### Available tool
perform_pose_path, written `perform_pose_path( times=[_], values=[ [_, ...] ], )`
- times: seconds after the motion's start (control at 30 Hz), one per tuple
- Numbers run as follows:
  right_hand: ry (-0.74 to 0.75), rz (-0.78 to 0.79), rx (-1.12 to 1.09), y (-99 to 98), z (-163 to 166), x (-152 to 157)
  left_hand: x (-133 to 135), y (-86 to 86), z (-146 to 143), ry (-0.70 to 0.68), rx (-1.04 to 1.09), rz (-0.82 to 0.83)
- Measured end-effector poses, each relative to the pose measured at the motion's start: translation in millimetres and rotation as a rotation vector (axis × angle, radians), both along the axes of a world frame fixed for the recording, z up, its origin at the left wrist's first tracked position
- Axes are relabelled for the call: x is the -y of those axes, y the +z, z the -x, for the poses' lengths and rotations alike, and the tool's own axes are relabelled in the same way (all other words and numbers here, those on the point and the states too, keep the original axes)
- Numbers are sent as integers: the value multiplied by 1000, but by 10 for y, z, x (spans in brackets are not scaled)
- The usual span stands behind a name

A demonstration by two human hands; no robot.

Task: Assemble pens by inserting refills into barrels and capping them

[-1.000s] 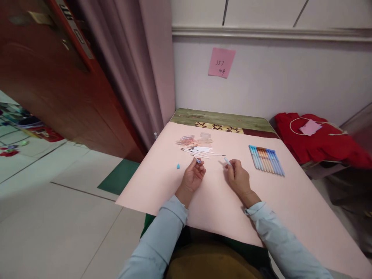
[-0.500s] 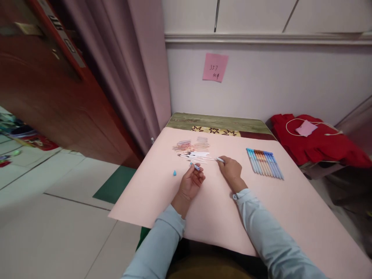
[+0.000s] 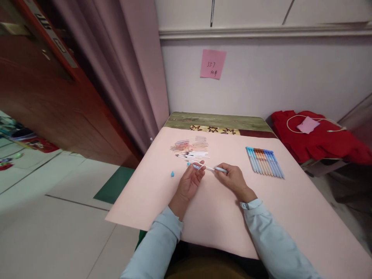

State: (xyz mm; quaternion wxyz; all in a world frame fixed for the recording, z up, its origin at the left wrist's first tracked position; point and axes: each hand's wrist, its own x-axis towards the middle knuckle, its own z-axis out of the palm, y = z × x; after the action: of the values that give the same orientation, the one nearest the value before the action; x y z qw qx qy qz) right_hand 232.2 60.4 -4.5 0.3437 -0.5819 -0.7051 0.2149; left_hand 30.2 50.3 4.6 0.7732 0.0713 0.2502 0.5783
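Observation:
My left hand, palm up with curled fingers, pinches a light-blue pen barrel. In my right hand is another light-blue pen part, held between thumb and fingers. A thin white pen refill juts leftward from it, its far end at the left fingertips; whether it enters the barrel cannot be made out. Just beyond both hands lies a loose pile of white refills with dark tips. A small blue cap-like piece rests left of my left hand.
Behind the refills are brownish and clear pen parts. A row of blue and brown pens lies to the right. Pink paper covers the table. Red cloth with a white cable sits beyond its right edge; a wooden door stands left.
My right hand has lifted its pen part and refill away from the pile, and the refill now reaches across to my left fingertips. My left hand has stayed almost in place.

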Motion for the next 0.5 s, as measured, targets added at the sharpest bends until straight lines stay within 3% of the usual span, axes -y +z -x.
perform_pose_path(
  times=[0.2, 0.37, 0.5],
  values=[
    [63, 57, -69, 50, 154, 45, -21, 17, 12, 136, 71, 23],
    [-30, 27, -106, 143, -33, 15, -42, 79, 57, 262, 163, 74],
    [48, 60, -70, 172, -151, -19, -38, 122, 70, 295, 179, 81]
  ],
)
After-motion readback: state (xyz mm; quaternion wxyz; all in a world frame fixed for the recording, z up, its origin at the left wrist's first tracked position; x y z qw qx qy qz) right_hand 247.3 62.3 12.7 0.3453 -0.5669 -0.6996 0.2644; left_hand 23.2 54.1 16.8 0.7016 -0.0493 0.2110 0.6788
